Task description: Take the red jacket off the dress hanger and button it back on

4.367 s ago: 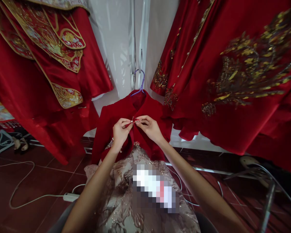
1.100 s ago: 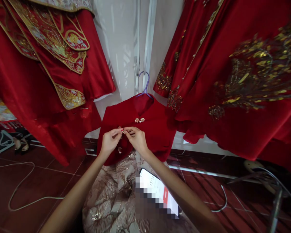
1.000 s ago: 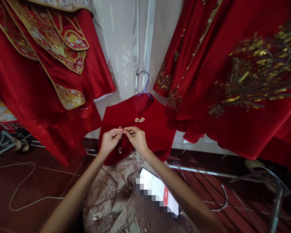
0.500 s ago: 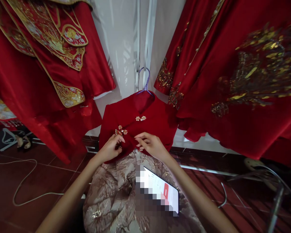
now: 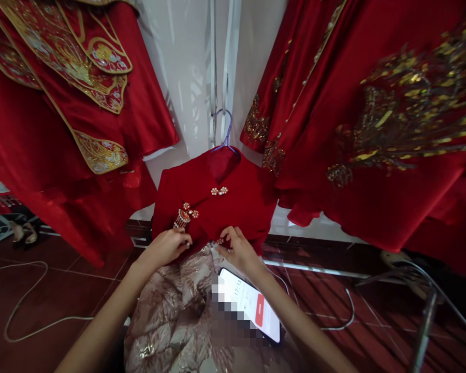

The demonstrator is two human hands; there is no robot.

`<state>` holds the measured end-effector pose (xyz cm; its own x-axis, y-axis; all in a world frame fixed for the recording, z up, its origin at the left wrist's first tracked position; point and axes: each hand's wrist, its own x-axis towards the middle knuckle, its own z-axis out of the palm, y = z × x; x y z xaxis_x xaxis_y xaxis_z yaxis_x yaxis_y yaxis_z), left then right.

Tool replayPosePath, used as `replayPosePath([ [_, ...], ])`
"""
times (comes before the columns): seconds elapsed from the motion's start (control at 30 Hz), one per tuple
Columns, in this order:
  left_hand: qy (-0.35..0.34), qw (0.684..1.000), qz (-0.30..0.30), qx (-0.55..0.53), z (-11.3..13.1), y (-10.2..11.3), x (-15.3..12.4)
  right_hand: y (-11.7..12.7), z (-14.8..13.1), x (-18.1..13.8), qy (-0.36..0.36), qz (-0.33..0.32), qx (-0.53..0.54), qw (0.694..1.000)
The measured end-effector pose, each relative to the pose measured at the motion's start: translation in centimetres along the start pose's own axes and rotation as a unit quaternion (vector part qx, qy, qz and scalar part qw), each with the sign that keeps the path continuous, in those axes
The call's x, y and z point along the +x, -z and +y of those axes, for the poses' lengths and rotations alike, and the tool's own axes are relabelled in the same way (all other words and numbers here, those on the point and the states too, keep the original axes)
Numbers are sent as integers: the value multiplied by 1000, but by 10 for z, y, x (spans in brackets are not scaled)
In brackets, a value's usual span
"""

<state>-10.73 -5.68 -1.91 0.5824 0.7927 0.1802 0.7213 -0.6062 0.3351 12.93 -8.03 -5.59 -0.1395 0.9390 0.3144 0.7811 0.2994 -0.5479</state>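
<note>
A short red jacket (image 5: 194,181) hangs on a purple hanger (image 5: 228,127), with beaded flower clasps (image 5: 219,191) at its neck. A fan-shaped beaded brooch with tassels (image 5: 183,217) sits on its left front. Just below the brooch, my left hand (image 5: 171,246) is closed by the jacket's lower edge; whatever lies in its curled fingers is hidden. My right hand (image 5: 241,254) has thumb and index finger apart around a small beaded ornament (image 5: 219,241) at the lower hem. Beneath the jacket spreads a shiny pinkish-beige skirt (image 5: 163,311).
A phone with a lit screen (image 5: 252,305) lies on the skirt under my right forearm. Embroidered red garments (image 5: 101,103) hang left, and sequinned ones (image 5: 326,129) right. A white cable (image 5: 42,326) crosses the tiled floor; a metal-legged chair (image 5: 423,316) stands right.
My left hand has dropped from the brooch, whose tassels now show. My right hand has shifted down toward the small ornament at the hem. The whole view has drifted slightly.
</note>
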Motion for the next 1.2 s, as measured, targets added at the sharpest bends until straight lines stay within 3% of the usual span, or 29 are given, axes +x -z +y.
replayPosePath([
  [0.17, 23, 995, -18, -96, 6, 0, -2, -1, -6, -2, 18, 55, -44, 997],
  [0.43, 34, 990, -38, -128, -1, -3, -2, -3, 10, 6, 16, -54, 149, 987],
  [0.7, 36, 982, -58, -179, -3, -5, -1, -20, -27, -4, 12, -113, 304, 946],
  [0.9, 48, 981, -38, -186, 3, 0, -1, -34, -37, 6, 1, -56, 277, 959],
  [1.2, 52, 978, -19, -200, 3, -1, 0, -37, -34, 9, 21, -59, 233, 970],
])
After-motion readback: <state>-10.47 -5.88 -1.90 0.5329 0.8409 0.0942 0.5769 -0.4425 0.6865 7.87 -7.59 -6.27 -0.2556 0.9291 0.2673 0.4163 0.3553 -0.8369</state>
